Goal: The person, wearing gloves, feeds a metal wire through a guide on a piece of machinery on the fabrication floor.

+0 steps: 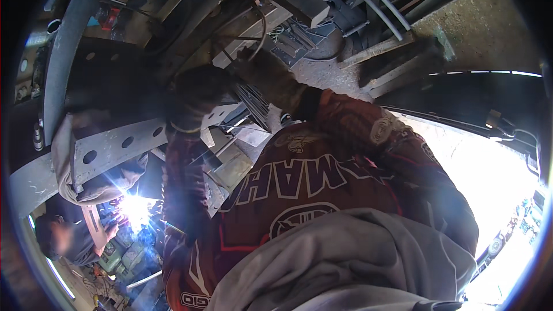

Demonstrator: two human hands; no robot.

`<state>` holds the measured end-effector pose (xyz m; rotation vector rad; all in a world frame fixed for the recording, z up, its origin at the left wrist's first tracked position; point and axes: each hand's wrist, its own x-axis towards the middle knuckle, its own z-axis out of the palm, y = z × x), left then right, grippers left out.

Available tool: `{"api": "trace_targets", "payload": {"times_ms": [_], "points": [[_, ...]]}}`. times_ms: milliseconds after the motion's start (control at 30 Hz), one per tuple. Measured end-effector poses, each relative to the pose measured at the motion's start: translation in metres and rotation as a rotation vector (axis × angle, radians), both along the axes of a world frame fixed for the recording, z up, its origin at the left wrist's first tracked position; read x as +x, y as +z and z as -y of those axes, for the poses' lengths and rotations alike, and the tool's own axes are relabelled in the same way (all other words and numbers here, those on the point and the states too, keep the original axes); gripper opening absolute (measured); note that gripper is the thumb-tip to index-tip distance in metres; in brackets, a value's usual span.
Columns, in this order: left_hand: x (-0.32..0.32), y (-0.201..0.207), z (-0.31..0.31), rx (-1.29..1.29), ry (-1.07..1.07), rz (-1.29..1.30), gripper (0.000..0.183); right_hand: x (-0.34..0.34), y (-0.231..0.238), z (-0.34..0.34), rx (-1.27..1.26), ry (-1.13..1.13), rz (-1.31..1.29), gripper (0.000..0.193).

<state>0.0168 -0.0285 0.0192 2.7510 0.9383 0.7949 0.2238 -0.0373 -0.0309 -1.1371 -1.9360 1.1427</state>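
My left hand point(199, 89), in a dark glove, is in deep shadow beside the dark steelwork; its fingers do not show. To its right, my right hand point(268, 75) wears a thick brownish glove, its fingers curled together near a thin dark rod. What they grip is too dim to make out. A thin curved cable point(264, 26) rises just beyond the right fingertips. Between and below both hands, a bundle of thin dark rods point(253, 106) slants downward; whether the left hand touches it is hidden.
A steel beam with round holes point(127, 142) runs at the left, with grey cloth point(68, 161) draped on it. Below, a person point(72, 236) works beside a glaring welding arc point(136, 210). Metal bars point(386, 8) and offcuts lie at the far side. Bright daylight enters at right.
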Motion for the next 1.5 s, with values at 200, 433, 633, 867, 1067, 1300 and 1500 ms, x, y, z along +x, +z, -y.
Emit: {"api": "trace_targets", "payload": {"times_ms": [200,433,633,867,1067,1300,1500], "points": [[0.029,-0.012,0.03,0.258,0.282,-0.252,0.021,0.015,-0.006,0.017,-0.486,-0.058,-0.766,0.047],[0.068,-0.012,0.028,0.387,0.41,-0.216,0.02,0.037,0.006,0.001,-0.557,-0.074,-0.481,0.063],[0.062,-0.007,0.018,0.321,0.348,-0.317,0.023,0.021,-0.009,0.004,-0.44,-0.186,-0.595,0.053],[0.04,-0.018,0.006,0.196,0.244,-0.32,0.02,0.017,-0.01,0.002,-0.55,-0.188,-0.585,0.053],[0.072,-0.018,0.027,0.114,0.466,-0.286,0.02,0.036,0.007,-0.001,-0.72,-0.086,-0.74,0.046],[0.07,-0.008,0.02,0.168,0.387,-0.279,0.016,0.031,-0.018,-0.01,-0.322,-0.031,-0.588,0.054],[0.069,-0.014,0.006,0.211,0.289,-0.259,0.014,0.03,-0.025,-0.005,-0.295,-0.15,-0.451,0.054]]}}
